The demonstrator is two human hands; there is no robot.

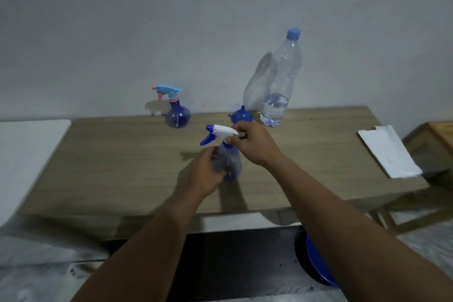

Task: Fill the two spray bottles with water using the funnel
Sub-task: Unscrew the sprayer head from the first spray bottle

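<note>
Hands are both on the nearer spray bottle point(229, 163), which stands upright near the middle of the wooden table point(122, 167): my left hand point(204, 175) wraps around its translucent blue body to steady it, while my right hand point(253, 143) pinches the white trigger head point(224, 131) at its collar, fingers closed round the neck. I judge this to be the cap step, either unscrewing the head to open the bottle or screwing it home after filling; I cannot tell which, nor how much water is inside, because the body is blurred and partly covered by my fingers. The blue funnel point(241, 115) sits upside down on the table just behind this bottle, spout up, and beside it to the right stands the large clear water bottle point(279, 86), capped and only holding water in its lower part. The second spray bottle point(177, 111), with a light blue and pink head, stands further back to the left with its head on. A white paper towel point(388, 152) lies at the table's right end. Next I need a firm hold on the body and a turning wrist at the collar.
</note>
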